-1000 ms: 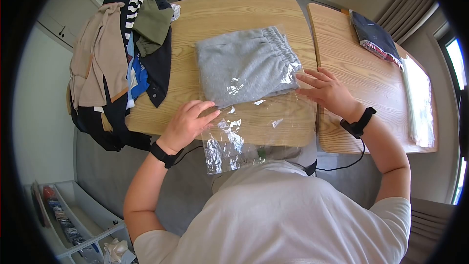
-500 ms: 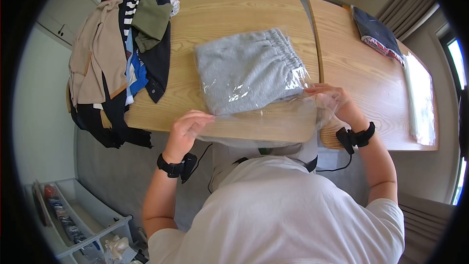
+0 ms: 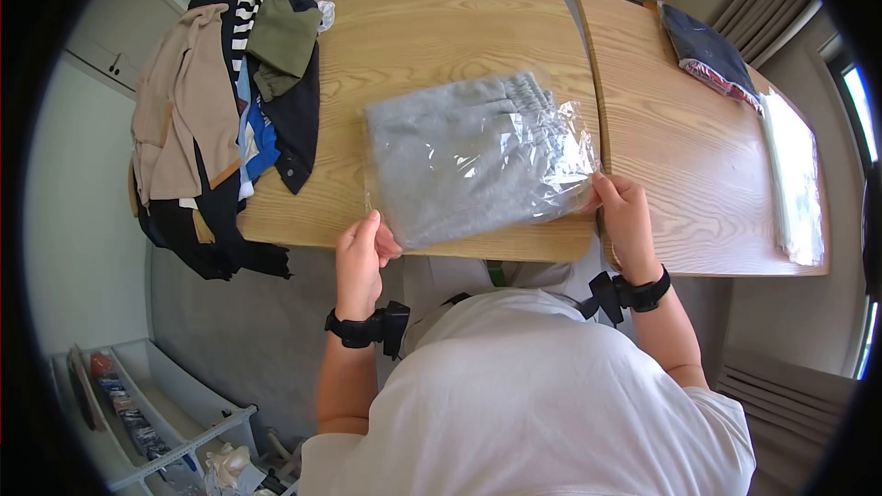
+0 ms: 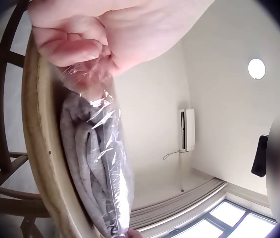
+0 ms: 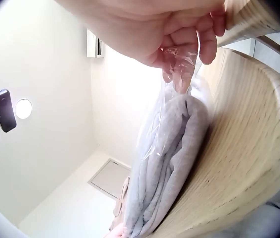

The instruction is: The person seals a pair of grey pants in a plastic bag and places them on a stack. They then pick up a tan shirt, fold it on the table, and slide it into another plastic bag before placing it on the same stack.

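Folded grey sweatpants (image 3: 459,161) with a gathered waistband lie inside a clear plastic bag (image 3: 571,147) at the table's near edge. In the head view my left hand (image 3: 363,257) pinches the bag's near left corner between thumb and fingers. Over at the near right corner, my right hand (image 3: 625,219) pinches the plastic the same way. The left wrist view shows the bunched clear film (image 4: 91,74) under the curled fingers, with the grey folds (image 4: 88,158) stacked beyond it. Film also runs between the fingers (image 5: 207,42) in the right wrist view, above the layered grey cloth (image 5: 167,158).
A heap of clothes (image 3: 188,110) covers the table's left end. On the adjoining right table (image 3: 661,129) lie a bagged dark garment (image 3: 707,55) and a stack of clear bags (image 3: 792,179). A divided bin (image 3: 175,432) stands on the floor at lower left.
The bag's loose near flap has gone from hanging over the table edge to drawn in at the sweatpants. Both hands now pinch its corners, and the bundle has come closer to me.
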The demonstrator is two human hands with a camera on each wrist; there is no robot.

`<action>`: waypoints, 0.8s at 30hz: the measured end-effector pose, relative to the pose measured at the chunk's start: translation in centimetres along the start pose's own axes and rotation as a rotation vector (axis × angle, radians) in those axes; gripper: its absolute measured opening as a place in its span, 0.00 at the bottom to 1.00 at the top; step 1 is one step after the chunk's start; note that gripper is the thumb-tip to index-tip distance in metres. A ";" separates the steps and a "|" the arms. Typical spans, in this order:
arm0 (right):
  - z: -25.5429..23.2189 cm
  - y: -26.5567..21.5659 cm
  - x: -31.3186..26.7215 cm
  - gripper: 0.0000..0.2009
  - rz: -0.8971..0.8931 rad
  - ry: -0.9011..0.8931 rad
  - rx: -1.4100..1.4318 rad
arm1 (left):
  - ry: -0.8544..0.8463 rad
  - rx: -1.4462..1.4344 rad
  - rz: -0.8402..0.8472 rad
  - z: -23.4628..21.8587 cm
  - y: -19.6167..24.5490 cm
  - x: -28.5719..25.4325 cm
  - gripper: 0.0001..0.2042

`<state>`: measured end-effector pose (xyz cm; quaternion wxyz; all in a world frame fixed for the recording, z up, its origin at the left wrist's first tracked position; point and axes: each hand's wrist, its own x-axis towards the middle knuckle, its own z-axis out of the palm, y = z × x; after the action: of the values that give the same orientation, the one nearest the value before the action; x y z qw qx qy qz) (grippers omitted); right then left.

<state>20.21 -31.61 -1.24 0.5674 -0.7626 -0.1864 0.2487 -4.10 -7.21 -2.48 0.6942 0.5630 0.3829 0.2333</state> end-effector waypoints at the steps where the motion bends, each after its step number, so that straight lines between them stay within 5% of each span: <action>1: 0.3 0.0 -0.1 0.15 0.044 0.050 0.002 | 0.006 -0.035 -0.023 0.0 -0.1 0.0 0.19; 5: 1.7 -0.9 -1.1 0.08 -0.108 0.304 0.131 | -0.001 -0.010 -0.033 -0.2 0.1 0.1 0.18; 7: 2.7 -2.3 -2.7 0.06 -0.600 0.531 -0.240 | 0.016 0.005 -0.060 0.0 0.2 0.1 0.18; 10: 5.8 -5.6 -3.8 0.19 -0.851 -0.041 -0.519 | -0.037 -0.009 -0.067 -0.3 0.3 0.0 0.18; 14: 9.7 -4.4 -2.3 0.21 -0.850 0.024 -0.951 | 0.005 0.101 -0.061 -0.6 0.9 -0.3 0.18; 17: 10.1 -4.5 -1.8 0.20 -0.838 0.026 -0.943 | 0.104 0.335 0.012 -0.3 3.2 -1.1 0.13; 19: 10.2 -4.7 -1.9 0.20 -0.826 0.011 -0.940 | 0.277 0.899 0.865 1.7 5.3 -2.1 0.13; 22: 10.1 -4.8 -1.4 0.20 -0.831 0.007 -0.952 | -0.362 0.973 0.912 4.5 6.8 -1.7 0.20; 24: 9.8 -4.4 -0.7 0.20 -0.818 0.019 -1.005 | -0.421 1.141 0.943 5.1 6.0 0.4 0.22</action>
<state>13.83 -23.21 0.84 0.1918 -0.8047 -0.5505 -0.1121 0.85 -8.48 3.60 0.1818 0.9701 0.0232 0.1589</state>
